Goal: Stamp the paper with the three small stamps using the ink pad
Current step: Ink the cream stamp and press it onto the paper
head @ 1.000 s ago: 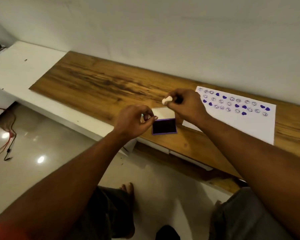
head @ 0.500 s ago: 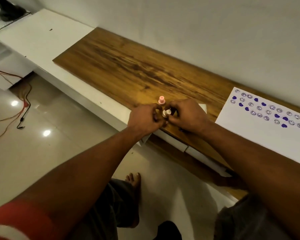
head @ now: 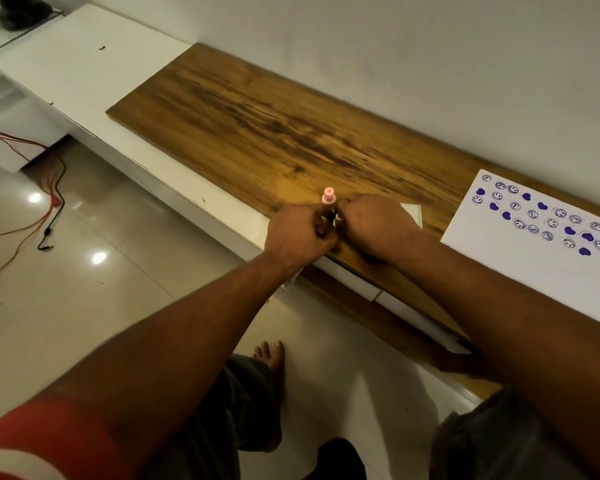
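Two hands bunched together at the near edge of the wooden top (head: 274,133). Left hand (head: 300,233) curled in, fingers folded toward the palm; anything pinched inside, cannot tell. Right hand (head: 374,226) knuckles up, fingers tucked under, a small pale stamp tip (head: 338,218) just peeking out between the two hands, apparently gripped by the right. Pink stamp (head: 328,196) upright on the wood, just beyond the fingertips, touching neither hand clearly. Ink pad mostly hidden under the right hand, only a white lid corner (head: 414,213) poking out behind it. Paper (head: 520,271) well off to the right, flat on the wood, covered along its far side in purple hearts and smiley rings. Bare foot (head: 271,355) down on the tiled floor (head: 84,306).
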Tool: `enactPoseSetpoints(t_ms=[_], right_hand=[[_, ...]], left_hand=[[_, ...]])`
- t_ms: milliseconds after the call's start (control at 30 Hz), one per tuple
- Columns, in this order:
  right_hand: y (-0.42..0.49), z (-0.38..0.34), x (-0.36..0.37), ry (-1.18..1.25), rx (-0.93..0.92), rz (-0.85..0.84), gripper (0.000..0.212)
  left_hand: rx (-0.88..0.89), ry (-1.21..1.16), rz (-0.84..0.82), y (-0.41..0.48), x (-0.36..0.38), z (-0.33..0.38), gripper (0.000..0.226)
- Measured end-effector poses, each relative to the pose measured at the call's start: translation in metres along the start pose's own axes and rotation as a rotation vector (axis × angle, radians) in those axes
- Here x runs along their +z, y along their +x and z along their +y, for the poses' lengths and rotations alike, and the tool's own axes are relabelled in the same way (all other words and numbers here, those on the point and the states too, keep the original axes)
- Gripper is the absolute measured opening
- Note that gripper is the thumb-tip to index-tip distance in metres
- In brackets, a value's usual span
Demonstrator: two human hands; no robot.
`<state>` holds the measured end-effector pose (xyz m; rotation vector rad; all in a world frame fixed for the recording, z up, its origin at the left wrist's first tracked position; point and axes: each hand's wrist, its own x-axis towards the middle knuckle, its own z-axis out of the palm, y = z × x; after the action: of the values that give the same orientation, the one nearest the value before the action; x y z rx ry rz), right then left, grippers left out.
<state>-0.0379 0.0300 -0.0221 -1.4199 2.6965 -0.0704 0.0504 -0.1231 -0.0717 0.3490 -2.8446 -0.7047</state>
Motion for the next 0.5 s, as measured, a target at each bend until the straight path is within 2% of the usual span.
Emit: enactPoseSetpoints(t_ms=[100,233,400,500], right_hand=[[0.0,-0.003,0.0,-0.057,-0.05,-0.007,0.032],[-0.002,0.0,-0.002,0.041,-0.014,-0.002,0.034],[-0.015,0.009,-0.019,0.224,-0.037,0.149,0.035],[-0.023,0.034,-0.028,0.298,0.057,0.225,0.028]], left_hand=[[0.007,-0.001,0.008,-0.001,0.0,0.003,0.039],[0.008,0.005,0.009,-0.002,0.001,0.003,0.04],[0.007,0.022,0.028,-0.002,0.001,0.002,0.042],[-0.007,0.041,0.022,0.0,0.0,0.001,0.044]])
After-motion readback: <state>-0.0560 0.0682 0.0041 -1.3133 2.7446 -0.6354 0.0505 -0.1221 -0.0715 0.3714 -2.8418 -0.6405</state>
